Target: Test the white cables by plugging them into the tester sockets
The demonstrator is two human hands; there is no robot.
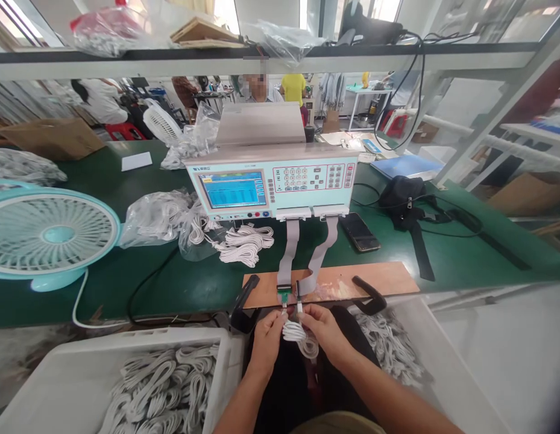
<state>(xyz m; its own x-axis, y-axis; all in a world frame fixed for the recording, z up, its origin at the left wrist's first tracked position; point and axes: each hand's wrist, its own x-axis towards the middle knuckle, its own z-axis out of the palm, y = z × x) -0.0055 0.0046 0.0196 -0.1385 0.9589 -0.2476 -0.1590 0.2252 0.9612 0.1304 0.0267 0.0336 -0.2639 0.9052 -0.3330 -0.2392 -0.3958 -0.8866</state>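
In front of the bench edge, my left hand (269, 331) pinches one end of a coiled white cable (294, 331). That end's small plug meets or nearly touches a green circuit board (285, 296) on the left grey ribbon cable (289, 250). My right hand (324, 330) is closed on the cable's other end, a white plug held upright at the black connector (299, 290) of the right ribbon cable (322, 253). I cannot tell whether either plug is fully seated. The bundled coil hangs between my hands. Both ribbons run from a tester (313, 163) with a lit blue screen.
White bins of coiled cables stand at left (229, 346) and right (436, 337). Black clamps (246, 295) hold a copper-coloured board (343, 280). A fan (58, 232), cable bundles (248, 241), phone (360, 232) and black bag (401, 199) lie around the tester. A person sits opposite.
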